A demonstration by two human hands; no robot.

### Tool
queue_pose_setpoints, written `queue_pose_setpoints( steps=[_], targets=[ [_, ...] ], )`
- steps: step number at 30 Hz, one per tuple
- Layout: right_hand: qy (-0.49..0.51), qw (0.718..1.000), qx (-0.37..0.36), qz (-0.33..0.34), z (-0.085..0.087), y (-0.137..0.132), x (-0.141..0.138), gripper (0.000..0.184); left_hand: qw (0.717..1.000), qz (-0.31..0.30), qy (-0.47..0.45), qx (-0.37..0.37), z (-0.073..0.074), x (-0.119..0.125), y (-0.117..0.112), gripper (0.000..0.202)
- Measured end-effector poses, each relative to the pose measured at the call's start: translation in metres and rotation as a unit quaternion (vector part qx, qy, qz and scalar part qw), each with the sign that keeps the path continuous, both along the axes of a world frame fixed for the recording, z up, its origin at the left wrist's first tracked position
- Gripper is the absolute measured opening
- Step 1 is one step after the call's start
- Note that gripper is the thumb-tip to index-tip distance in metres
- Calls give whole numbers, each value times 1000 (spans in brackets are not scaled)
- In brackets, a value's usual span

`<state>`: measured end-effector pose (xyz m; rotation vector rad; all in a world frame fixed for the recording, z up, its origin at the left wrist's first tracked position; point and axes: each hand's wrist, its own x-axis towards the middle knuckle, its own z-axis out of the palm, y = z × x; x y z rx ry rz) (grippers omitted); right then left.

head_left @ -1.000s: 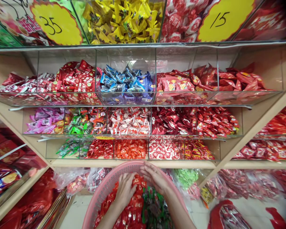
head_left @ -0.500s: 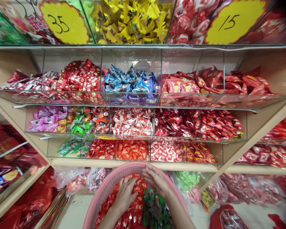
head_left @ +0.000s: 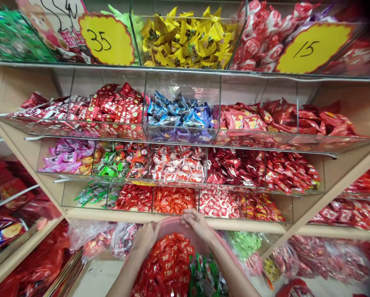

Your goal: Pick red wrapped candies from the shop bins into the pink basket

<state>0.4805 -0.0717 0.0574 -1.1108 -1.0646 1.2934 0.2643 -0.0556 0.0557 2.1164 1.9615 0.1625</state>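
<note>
A pink plastic basket [head_left: 170,224] stands in front of me, its far rim just under the lowest shelf. Wrapped red candies [head_left: 169,264] fill its left and middle, and green-wrapped candies [head_left: 205,274] lie at the right. My left hand [head_left: 146,237] is closed over the far left part of the rim, thumb toward the middle. On the far rim, right of centre, my right hand [head_left: 196,225] has its fingers curled over the edge. Both forearms cross over the sides of the basket and hide much of its rim.
Clear-fronted shelf bins hold wrapped sweets, among them yellow ones [head_left: 191,39] and blue ones [head_left: 179,111]. Yellow price tags [head_left: 107,39] hang on the top row. Plastic bags of candy [head_left: 94,239] lie below the shelves. A wooden ledge [head_left: 243,225] runs behind the basket.
My left hand has moved from on top of the red candies to the basket's far left rim. My right hand has curled onto the far rim. The view has tilted slightly upward.
</note>
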Motion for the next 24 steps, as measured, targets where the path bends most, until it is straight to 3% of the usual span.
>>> queue_pose_setpoints(
  steps=[3, 5, 8, 11, 13, 24],
  targets=[
    [-171, 981, 92, -29, 16, 38, -4, 29, 1000, 2, 4, 11, -5, 1, -1, 66],
    [-316, 941, 117, -32, 24, 61, -7, 33, 1000, 11, 9, 20, -7, 2, -2, 66],
    [-526, 840, 133, 32, 31, 86, -13, 48, 999, 16, 12, 36, -7, 2, -4, 66],
    [-668, 730, 113, 96, 29, 99, -19, 60, 999, 16, 15, 40, -5, 2, -6, 67],
    [-711, 687, 99, 114, 24, 103, -23, 62, 999, 20, 19, 38, -3, 3, -7, 67],
    [-749, 653, 67, 93, 8, 113, -25, 44, 999, 17, 24, 39, -4, 5, -6, 69]
  ],
)
